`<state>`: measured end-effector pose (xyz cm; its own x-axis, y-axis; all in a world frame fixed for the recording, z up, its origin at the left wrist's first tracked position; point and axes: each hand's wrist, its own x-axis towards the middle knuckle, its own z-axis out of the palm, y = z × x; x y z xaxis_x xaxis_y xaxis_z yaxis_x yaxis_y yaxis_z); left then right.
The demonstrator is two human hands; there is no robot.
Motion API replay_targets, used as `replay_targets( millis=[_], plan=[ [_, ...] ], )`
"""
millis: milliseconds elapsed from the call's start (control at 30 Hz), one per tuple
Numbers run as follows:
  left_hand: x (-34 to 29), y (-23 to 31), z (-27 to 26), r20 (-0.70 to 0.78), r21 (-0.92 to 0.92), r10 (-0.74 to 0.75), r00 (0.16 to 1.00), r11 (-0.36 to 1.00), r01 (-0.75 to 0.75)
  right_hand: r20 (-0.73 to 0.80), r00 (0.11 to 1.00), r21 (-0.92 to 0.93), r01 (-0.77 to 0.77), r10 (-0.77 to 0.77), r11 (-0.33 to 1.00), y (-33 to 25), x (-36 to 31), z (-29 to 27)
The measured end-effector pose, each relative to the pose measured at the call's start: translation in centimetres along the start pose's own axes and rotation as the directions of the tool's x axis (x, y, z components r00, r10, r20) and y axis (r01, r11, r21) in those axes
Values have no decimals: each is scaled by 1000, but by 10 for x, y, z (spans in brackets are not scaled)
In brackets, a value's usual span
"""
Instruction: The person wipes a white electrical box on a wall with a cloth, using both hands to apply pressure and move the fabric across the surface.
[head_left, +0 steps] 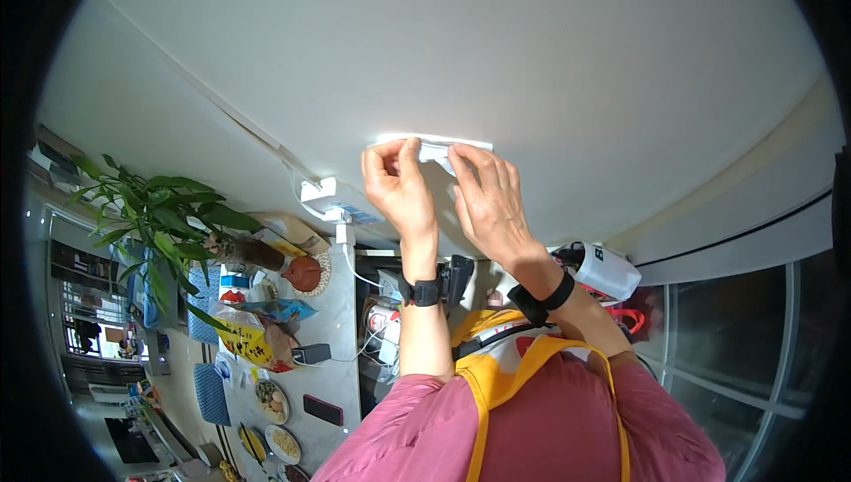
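Observation:
A thin white rectangular plate sits against the white wall in front of me, its upper edge brightly lit. At its left part my left hand is raised, thumb and forefinger pinched together and the other fingers curled; what lies between them is hidden. My right hand reaches the plate's right part, its thumb and forefinger closing on the edge of a small white piece that shows between the two hands. Both hands are close together, and black bands circle both wrists.
Left of my hands, a white plug adapter with cables is on the wall. The grey table below bears a phone, food plates, a yellow snack bag, a brown teapot and a leafy plant. A white container stands right.

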<state>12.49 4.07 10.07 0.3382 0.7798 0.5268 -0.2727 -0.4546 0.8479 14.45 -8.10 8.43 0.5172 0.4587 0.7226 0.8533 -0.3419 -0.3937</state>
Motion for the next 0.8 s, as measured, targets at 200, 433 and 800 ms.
replay_targets(
  millis=[200, 433, 800],
  plan=[
    [41, 51, 8, -109, -65, 167, 980, 982, -175, -104, 986, 11, 132, -130, 991, -12, 34, -14],
    [40, 44, 11, -120, -74, 205, 971, 974, -215, -92, 980, -24, 176, -177, 984, -8, 38, -16],
    [-57, -2, 45, 140, 9, -6, 990, 1000, 5, -203, 979, -230, -78, 31, 970, 49, -33, -29]
  ],
)
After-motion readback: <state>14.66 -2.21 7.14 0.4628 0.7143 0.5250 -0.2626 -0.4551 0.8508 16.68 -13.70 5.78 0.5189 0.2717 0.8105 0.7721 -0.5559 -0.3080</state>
